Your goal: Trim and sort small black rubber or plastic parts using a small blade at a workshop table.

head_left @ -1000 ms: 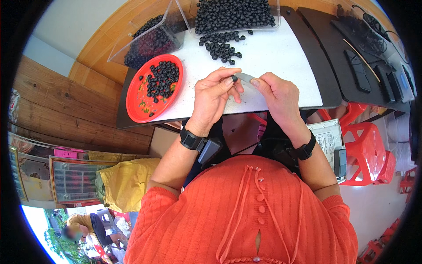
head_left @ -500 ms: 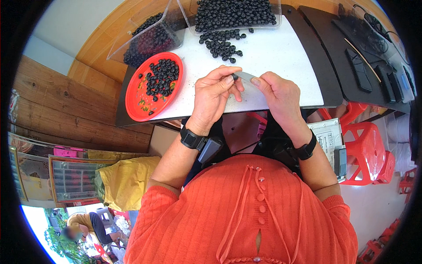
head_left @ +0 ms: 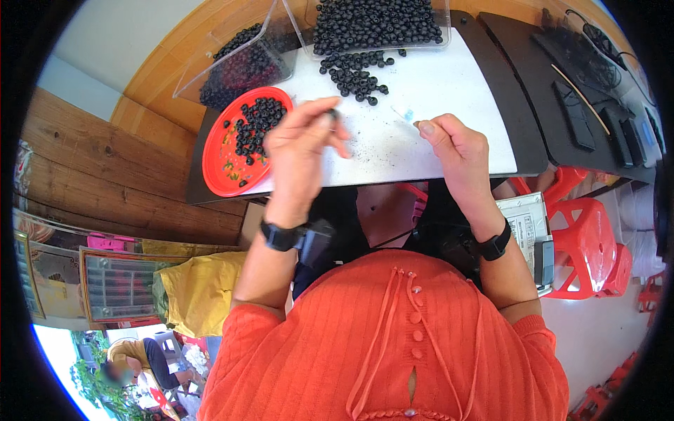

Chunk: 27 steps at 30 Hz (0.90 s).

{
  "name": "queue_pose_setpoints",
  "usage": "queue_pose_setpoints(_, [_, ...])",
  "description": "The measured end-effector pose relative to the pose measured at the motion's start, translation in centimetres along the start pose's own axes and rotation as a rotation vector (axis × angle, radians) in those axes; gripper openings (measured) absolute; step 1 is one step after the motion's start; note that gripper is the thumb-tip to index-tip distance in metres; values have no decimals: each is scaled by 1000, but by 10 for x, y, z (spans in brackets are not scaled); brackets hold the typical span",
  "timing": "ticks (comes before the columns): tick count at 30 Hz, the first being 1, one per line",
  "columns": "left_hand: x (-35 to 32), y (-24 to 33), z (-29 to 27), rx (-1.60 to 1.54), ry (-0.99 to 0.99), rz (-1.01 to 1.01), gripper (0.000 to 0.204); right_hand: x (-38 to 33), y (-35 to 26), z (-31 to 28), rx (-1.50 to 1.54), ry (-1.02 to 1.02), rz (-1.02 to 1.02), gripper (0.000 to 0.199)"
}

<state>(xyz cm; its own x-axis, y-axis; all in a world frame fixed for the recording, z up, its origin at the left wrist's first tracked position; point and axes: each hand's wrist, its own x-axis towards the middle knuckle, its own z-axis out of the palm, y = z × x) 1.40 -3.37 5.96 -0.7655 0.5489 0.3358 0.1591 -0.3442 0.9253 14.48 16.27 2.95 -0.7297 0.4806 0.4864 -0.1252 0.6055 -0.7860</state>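
My left hand (head_left: 303,144) is raised over the white table (head_left: 428,84), its fingertips pinched on one small black bead (head_left: 333,114). My right hand (head_left: 453,144) rests near the table's front edge and pinches a thin clear needle-like tool (head_left: 406,115) with a bluish tip that points up and left. The two hands are apart. A red plate (head_left: 219,165) with several black beads lies left of my left hand. A loose pile of black beads (head_left: 354,74) sits on the table beyond both hands.
Two clear plastic trays of black beads stand at the back, one (head_left: 239,67) tilted at the left, one (head_left: 379,24) in the middle. Dark panels (head_left: 583,91) with tools lie to the right. A red plastic stool (head_left: 586,245) stands at the lower right.
My hands were together at the table's middle, the bead held against the tool. Now my left hand has pulled away to the left with a bead, and my right hand stays put.
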Motion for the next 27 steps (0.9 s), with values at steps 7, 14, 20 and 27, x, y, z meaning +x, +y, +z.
queue_pose_setpoints(7, [7, 41, -80, 800, 291, 66, 21, -1, -2, 1, -139, -9, 24, 25])
queue_pose_setpoints(14, [14, 2, -15, 921, 30, 103, 25, -1, 4, -3, -82, -41, 37, 18])
queue_pose_setpoints(20, [41, -28, 24, 1032, -74, 73, 31, 2, -4, -20, -3, -172, 92, 15])
queue_pose_setpoints(27, [60, -46, 25, 1202, -65, 85, 23, 59, -20, -49, -524, -197, -202, 18])
